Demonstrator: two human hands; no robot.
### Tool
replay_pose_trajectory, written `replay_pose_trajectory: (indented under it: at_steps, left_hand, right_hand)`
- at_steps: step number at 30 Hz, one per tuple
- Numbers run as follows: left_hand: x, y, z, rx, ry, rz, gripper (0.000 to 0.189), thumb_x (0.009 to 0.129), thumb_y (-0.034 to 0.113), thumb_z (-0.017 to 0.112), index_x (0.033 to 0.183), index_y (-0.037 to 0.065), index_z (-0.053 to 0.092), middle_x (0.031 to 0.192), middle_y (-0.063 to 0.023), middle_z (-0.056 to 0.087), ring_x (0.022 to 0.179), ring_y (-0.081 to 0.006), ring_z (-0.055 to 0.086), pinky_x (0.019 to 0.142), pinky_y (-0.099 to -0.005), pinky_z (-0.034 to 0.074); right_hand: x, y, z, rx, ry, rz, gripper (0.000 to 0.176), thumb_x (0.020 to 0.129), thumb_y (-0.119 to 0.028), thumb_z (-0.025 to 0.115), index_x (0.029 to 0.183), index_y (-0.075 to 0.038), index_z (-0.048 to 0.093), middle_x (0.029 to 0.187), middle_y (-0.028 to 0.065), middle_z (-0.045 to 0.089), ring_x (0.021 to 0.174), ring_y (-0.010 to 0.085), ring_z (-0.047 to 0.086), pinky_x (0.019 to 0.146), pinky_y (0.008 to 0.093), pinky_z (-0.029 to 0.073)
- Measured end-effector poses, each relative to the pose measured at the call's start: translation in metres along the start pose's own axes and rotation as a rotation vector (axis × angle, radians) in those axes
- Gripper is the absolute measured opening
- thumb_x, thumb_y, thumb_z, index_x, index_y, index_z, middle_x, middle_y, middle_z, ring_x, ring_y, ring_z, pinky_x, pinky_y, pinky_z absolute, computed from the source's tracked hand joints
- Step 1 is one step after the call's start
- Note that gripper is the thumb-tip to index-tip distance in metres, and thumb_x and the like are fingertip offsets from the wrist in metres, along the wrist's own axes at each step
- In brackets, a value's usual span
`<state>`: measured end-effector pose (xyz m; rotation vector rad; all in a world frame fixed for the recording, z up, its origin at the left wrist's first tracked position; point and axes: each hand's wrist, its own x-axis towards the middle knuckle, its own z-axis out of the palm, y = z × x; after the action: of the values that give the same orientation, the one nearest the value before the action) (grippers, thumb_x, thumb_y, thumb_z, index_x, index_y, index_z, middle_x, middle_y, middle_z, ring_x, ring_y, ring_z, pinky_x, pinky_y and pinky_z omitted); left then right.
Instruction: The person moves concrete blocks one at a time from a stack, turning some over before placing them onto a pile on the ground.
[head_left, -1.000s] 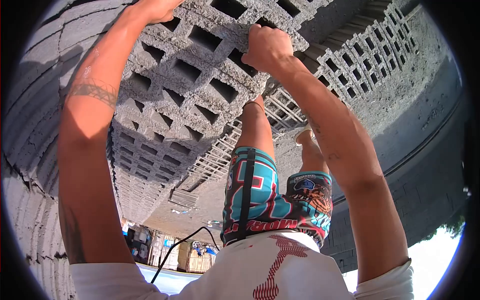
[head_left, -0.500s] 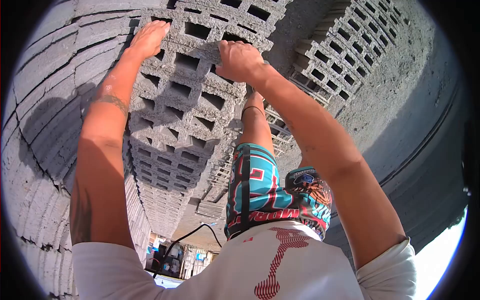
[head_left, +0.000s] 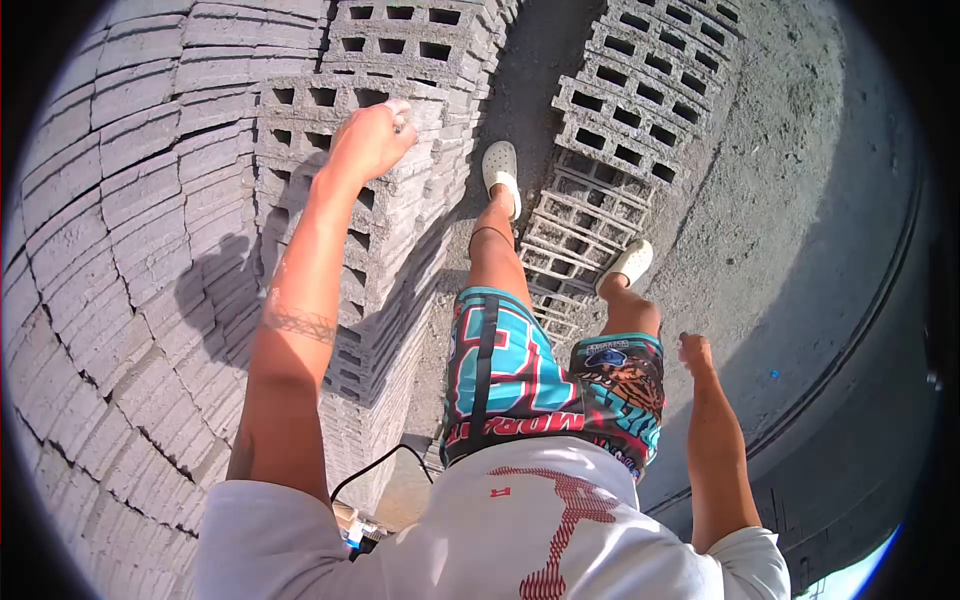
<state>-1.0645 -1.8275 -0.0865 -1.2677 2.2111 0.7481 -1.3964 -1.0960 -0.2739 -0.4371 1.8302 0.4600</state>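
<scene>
My left hand (head_left: 375, 140) is over the top of a stack of grey hollow concrete blocks (head_left: 325, 98), its fingers curled in near the stack's upper edge. No block shows lifted in it. Rows of rectangular holes face up on the stack, partly hidden behind my forearm. Low beside my right thigh hangs my right hand (head_left: 694, 352), apart from the blocks, with curled fingers and no object visible in it.
A wall of stacked blocks (head_left: 150, 210) fills the left side. Another block stack (head_left: 630, 105) stands beyond a narrow gap, with more blocks (head_left: 575, 235) on the ground between my white clogs (head_left: 630, 262). Gritty ground (head_left: 770, 150) slopes off to the right.
Both hands were on the holed block face; my right hand has let go and dropped to my right side. My left hand has shifted right and lower, and the view has turned.
</scene>
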Motion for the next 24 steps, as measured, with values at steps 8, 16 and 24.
replay_pose_trajectory:
  at_steps: [8, 16, 24]
  left_hand:
    - [-0.169, 0.205, 0.255, -0.135, -0.623, 0.252, 0.05, 0.083, 0.036, 0.07, 0.122, 0.005, 0.068, 0.129, -0.0231, 0.063, 0.118, -0.0372, 0.063, 0.101, -0.0454, 0.049]
    - [-0.217, 0.263, 0.164, -0.406, -0.183, 0.122, 0.044, 0.086, 0.03, 0.064, 0.121, 0.003, 0.068, 0.117, -0.0222, 0.069, 0.112, -0.0357, 0.066, 0.097, -0.0413, 0.051]
    - [-0.211, 0.164, 0.182, -0.58, 0.241, -0.111, 0.036, 0.088, 0.029, 0.063, 0.112, 0.003, 0.071, 0.112, -0.0182, 0.072, 0.108, -0.031, 0.068, 0.091, -0.0402, 0.052]
  right_hand:
    - [-0.157, 0.074, -0.018, 0.959, 0.09, 0.077, 0.041, 0.093, -0.033, 0.053, 0.12, -0.003, 0.063, 0.1, 0.0136, 0.072, 0.084, 0.0216, 0.07, 0.064, 0.0353, 0.052]
    - [-0.15, 0.069, -0.021, 1.193, 0.12, -0.098, 0.044, 0.094, -0.036, 0.053, 0.125, -0.006, 0.06, 0.105, 0.0129, 0.072, 0.084, 0.0204, 0.069, 0.066, 0.0351, 0.053]
    - [-0.128, 0.037, -0.066, 0.922, 0.083, -0.151, 0.033, 0.096, -0.029, 0.052, 0.112, -0.002, 0.062, 0.105, 0.0164, 0.072, 0.08, 0.0231, 0.071, 0.058, 0.0343, 0.051]
